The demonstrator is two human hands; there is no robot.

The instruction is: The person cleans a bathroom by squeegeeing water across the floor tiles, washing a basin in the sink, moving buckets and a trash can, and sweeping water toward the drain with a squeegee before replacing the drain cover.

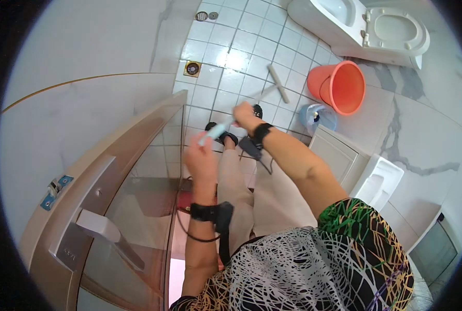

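A floor squeegee with a pale blue grip [216,132] slants across the view, its long grey-white blade [278,84] resting on the wet-looking tiles. My right hand [245,115] is closed around the pole below the grip. At the upper end of the grip, my left hand [200,153] is closed on it, somewhat blurred by motion. Both wrists wear black straps with small devices and cables. Beneath the hands are my feet in dark sandals [230,138].
An open door [132,171] with a large handle stands close at my left. A square floor drain [192,68] lies ahead. On the right are an orange bucket [348,88], a blue-lined bin [307,118], a white cabinet [333,153] and a toilet [391,31].
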